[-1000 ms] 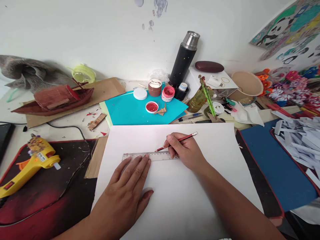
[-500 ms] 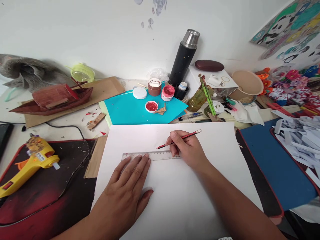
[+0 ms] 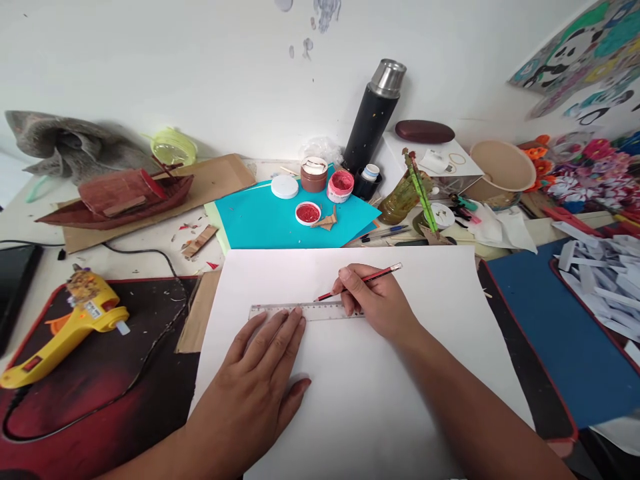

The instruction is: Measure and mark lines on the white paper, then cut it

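Observation:
A large white sheet of paper (image 3: 360, 373) lies in front of me. On it rests a clear plastic ruler (image 3: 320, 311), lying left to right. My left hand (image 3: 260, 380) lies flat with fingers spread, its fingertips pressing the ruler's left half. My right hand (image 3: 377, 300) is closed on a red pencil (image 3: 380, 273) whose tip touches the paper at the ruler's upper edge, near the ruler's middle. The right hand's lower fingers rest on the ruler's right end.
A yellow glue gun (image 3: 65, 327) with its cord lies on a dark mat at left. Behind the paper: a teal sheet (image 3: 260, 220), red paint pots (image 3: 340, 185), a black flask (image 3: 373, 117), a model boat (image 3: 120, 197). White paper strips (image 3: 600, 280) lie at right on a blue mat.
The pencil tip has shifted slightly along the ruler's edge and my right hand has edged a little to the right. My left hand stays pressed on the ruler. The view drifted slightly.

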The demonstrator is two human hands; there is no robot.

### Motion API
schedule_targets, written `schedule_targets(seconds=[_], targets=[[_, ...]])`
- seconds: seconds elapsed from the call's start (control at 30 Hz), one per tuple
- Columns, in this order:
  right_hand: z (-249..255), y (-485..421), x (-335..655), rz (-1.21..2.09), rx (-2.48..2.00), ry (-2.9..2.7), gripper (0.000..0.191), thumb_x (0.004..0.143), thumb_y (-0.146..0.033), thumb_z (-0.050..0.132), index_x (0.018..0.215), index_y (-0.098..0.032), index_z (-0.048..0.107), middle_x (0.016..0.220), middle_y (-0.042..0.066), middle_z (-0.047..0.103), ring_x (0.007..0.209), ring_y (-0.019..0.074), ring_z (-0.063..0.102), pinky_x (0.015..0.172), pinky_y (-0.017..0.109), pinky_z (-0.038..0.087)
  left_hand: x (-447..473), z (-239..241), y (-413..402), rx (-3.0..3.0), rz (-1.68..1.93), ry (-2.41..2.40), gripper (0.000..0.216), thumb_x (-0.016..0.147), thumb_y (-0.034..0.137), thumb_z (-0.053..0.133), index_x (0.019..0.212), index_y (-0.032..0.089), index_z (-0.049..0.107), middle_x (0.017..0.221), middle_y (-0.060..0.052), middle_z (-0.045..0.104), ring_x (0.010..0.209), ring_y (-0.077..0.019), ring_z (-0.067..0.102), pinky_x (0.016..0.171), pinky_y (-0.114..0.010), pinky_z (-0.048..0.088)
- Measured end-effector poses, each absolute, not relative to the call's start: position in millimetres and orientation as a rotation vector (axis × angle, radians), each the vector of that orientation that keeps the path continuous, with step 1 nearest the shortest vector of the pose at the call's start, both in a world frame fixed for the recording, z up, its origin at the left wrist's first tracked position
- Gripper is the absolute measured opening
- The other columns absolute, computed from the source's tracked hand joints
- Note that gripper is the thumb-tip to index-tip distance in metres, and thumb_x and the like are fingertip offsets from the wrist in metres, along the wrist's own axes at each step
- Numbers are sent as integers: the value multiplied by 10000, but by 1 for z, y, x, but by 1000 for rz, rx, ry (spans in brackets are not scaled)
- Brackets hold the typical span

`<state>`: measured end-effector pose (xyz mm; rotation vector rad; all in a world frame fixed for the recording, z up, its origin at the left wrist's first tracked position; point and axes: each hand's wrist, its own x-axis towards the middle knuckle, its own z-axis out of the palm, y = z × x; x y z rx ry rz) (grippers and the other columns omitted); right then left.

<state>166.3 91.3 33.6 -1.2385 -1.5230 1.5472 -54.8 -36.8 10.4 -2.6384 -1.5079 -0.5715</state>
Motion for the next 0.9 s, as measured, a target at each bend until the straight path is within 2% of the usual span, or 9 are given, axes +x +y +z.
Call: schedule_targets(seconds=[0.23,0.4,0.9], targets=[[32,91,167,1535,-1247,-1496,580,1008,-732,634,796,-203,741,542,-17,614,519,146,519,557,301,403,-55,12,-37,-2637,-584,-1495,610,1096,355,500,1642,85,468,1596,-156,625,1425,-317,597,1264,-476,334],[33,92,166,1545,-1237,-1483,590,994,-744,645,788,-199,738,535,-17,604,511,146,514,549,301,400,-54,12,-38,-2633,-612,-1513,539,1107,382,515,1546,73,568,1558,-163,657,1371,-311,627,1192,-451,380],[32,91,165,1555,-1207,-1480,597,987,-749,651,778,-197,745,524,-24,594,498,136,522,548,286,404,-54,16,-37,-2609,-587,-1450,470,1088,312,506,1465,59,628,1474,-172,709,1309,-309,646,1122,-449,405]])
